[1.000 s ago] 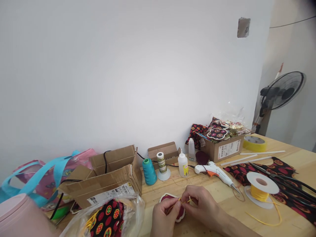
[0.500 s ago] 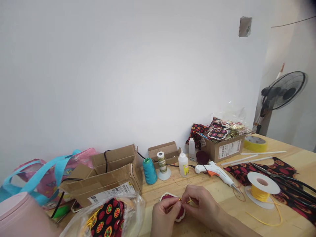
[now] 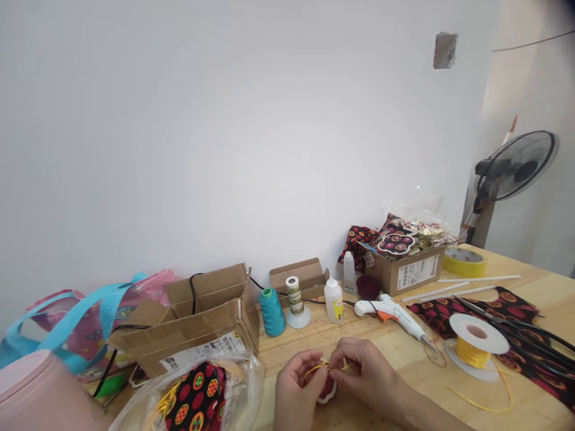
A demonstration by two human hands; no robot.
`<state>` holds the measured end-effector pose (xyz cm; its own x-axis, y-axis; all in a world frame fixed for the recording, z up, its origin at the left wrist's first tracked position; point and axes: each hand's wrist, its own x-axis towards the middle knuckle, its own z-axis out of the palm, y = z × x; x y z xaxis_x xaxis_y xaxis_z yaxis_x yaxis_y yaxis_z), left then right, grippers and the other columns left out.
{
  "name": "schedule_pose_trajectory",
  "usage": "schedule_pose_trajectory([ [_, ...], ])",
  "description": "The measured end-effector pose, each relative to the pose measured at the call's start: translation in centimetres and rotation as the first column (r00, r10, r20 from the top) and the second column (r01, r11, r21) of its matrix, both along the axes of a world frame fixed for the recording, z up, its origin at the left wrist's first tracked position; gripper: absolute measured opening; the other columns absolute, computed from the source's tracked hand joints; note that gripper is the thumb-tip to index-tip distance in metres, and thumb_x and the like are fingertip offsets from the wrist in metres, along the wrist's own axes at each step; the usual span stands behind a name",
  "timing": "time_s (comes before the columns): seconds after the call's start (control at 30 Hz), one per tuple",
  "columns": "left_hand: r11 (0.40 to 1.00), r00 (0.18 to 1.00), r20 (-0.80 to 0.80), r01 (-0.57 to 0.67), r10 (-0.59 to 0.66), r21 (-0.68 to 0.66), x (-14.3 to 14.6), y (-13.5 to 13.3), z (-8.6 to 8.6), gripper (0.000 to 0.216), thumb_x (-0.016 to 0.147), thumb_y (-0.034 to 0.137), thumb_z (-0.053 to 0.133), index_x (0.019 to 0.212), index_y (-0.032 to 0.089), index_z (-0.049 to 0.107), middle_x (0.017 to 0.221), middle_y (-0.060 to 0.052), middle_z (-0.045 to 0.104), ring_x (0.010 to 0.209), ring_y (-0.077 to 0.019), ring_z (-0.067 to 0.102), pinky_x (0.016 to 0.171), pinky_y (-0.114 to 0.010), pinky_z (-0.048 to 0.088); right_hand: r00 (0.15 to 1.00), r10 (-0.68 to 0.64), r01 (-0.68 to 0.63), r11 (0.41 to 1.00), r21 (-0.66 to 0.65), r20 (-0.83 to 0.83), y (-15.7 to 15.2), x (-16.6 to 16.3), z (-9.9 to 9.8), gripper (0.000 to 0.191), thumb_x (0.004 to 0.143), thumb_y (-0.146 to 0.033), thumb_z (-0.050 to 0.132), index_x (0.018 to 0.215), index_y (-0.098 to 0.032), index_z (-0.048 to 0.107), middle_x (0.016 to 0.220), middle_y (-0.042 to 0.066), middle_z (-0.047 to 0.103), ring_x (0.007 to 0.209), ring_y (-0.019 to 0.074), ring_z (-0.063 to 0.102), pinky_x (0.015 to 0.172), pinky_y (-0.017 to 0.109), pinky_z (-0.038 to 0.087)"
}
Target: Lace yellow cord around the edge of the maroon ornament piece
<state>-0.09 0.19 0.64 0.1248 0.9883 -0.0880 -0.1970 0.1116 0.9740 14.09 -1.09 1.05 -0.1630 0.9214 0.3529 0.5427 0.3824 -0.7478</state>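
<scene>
Both hands are together low in the view, over the wooden table. My left hand (image 3: 299, 386) pinches a thin yellow cord (image 3: 309, 372) between thumb and fingers. Close against it, my right hand (image 3: 363, 374) grips the same cord with bent fingers, and a short piece shows by its fingertips. Under the hands is a dark red, scallop-edged fabric patch (image 3: 329, 390) with a white border; the fingers cover most of it. Whether the cord is fixed to the patch cannot be made out.
Behind the hands stand a teal thread cone (image 3: 272, 311), a glue bottle (image 3: 333, 298) and a glue gun (image 3: 395, 316). Right are a yellow cord spool (image 3: 480, 335) and black scissors (image 3: 516, 329). Left are a cardboard box (image 3: 202, 335) and a plastic bag of fabric (image 3: 245, 383).
The fingers of my left hand have lifted and curled, and a loop of yellow cord now shows there. Less of the patch is visible. My right hand has barely moved.
</scene>
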Motion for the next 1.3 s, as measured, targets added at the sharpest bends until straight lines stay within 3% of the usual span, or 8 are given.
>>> schedule_pose_trajectory([
  [0.17, 1.000, 1.000, -0.016, 0.009, -0.009, 0.030, -0.1, 0.2, -0.2, 0.025, 0.049, 0.016, 0.069, 0.072, 0.012, 0.061, 0.063, -0.005, 0.066, 0.062, -0.0163, 0.059, 0.056, -0.023, 0.046, 0.989, -0.015, -0.007, 0.988, -0.151, -0.145, 0.2, -0.1, 0.0, 0.006, 0.064, -0.017, 0.055, 0.065, -0.015, 0.060, 0.051, -0.004, 0.046, 0.045, 0.0072, 0.032, 0.041, 0.018, 0.025],
  [0.43, 0.988, 0.993, -0.078, -0.080, 0.091, 0.129, 0.6, -0.2, -0.7, 0.018, 0.049, 0.015, 0.066, 0.066, 0.012, 0.063, 0.060, -0.005, 0.066, 0.059, -0.0172, 0.060, 0.055, -0.023, 0.047, 0.977, 0.023, -0.049, 0.992, -0.117, -0.214, 0.6, 0.0, -0.9, 0.004, 0.061, -0.014, 0.054, 0.059, -0.014, 0.058, 0.056, -0.004, 0.043, 0.047, 0.0066, 0.033, 0.042, 0.018, 0.024],
  [0.53, 0.986, 0.989, -0.099, -0.096, 0.110, 0.133, 0.7, -0.2, -0.5, 0.017, 0.048, 0.015, 0.066, 0.064, 0.012, 0.063, 0.058, -0.005, 0.066, 0.058, -0.0174, 0.060, 0.054, -0.023, 0.047, 0.949, 0.036, -0.110, 0.969, -0.221, -0.315, 0.8, 0.0, -1.0, 0.004, 0.056, -0.010, 0.052, 0.055, -0.014, 0.054, 0.051, -0.005, 0.042, 0.044, 0.0055, 0.030, 0.041, 0.017, 0.022],
  [0.73, 0.996, 0.992, -0.121, -0.037, 0.046, 0.076, 0.2, -0.2, 0.3, 0.017, 0.047, 0.015, 0.067, 0.063, 0.012, 0.063, 0.060, -0.006, 0.066, 0.062, -0.0187, 0.061, 0.058, -0.025, 0.047, 0.827, 0.058, -0.331, 0.854, -0.401, -0.559, 0.6, 0.9, 0.1, 0.004, 0.054, -0.017, 0.051, 0.052, -0.015, 0.049, 0.042, -0.008, 0.037, 0.038, 0.0044, 0.028, 0.038, 0.017, 0.021],
  [0.93, 0.993, 0.988, -0.133, -0.065, 0.077, 0.095, -0.1, 0.0, 0.0, 0.016, 0.050, 0.017, 0.066, 0.064, 0.012, 0.063, 0.060, -0.005, 0.066, 0.059, -0.0175, 0.060, 0.056, -0.024, 0.047, 0.516, 0.175, -0.576, 0.796, -0.188, -0.839, -0.5, 2.4, 2.0, 0.024, 0.059, -0.033, 0.052, 0.047, -0.017, 0.039, 0.051, -0.004, 0.036, 0.044, 0.0070, 0.030, 0.041, 0.019, 0.025],
  [1.03, 0.996, 0.989, -0.139, -0.037, 0.047, 0.076, -0.1, 0.1, -0.3, 0.016, 0.050, 0.017, 0.066, 0.065, 0.012, 0.063, 0.062, -0.005, 0.066, 0.061, -0.0181, 0.060, 0.057, -0.025, 0.047, 0.693, 0.126, -0.373, 0.905, -0.203, -0.710, -0.2, 2.2, 2.0, 0.035, 0.068, -0.042, 0.045, 0.045, -0.018, 0.033, 0.048, -0.006, 0.030, 0.043, 0.0073, 0.027, 0.042, 0.021, 0.025],
  [1.13, 0.993, 0.988, -0.138, -0.053, 0.067, 0.106, 0.0, 0.0, -0.3, 0.016, 0.050, 0.018, 0.066, 0.064, 0.012, 0.062, 0.061, -0.005, 0.066, 0.061, -0.0179, 0.060, 0.058, -0.025, 0.046, 0.926, 0.023, -0.097, 0.980, -0.177, -0.378, 0.2, 1.3, 1.0, 0.021, 0.063, -0.036, 0.056, 0.058, -0.017, 0.047, 0.051, -0.006, 0.037, 0.046, 0.0076, 0.030, 0.043, 0.020, 0.024],
  [1.3, 0.997, 0.992, -0.126, 0.017, -0.007, 0.075, 0.0, 0.0, 0.0, 0.017, 0.051, 0.019, 0.067, 0.066, 0.012, 0.061, 0.061, -0.006, 0.066, 0.060, -0.0183, 0.060, 0.055, -0.025, 0.047, 0.998, 0.018, -0.014, 0.998, -0.060, 0.060, 0.2, 0.5, -0.3, 0.011, 0.060, -0.022, 0.063, 0.070, -0.021, 0.061, 0.061, -0.003, 0.052, 0.052, 0.0091, 0.041, 0.047, 0.018, 0.028],
])
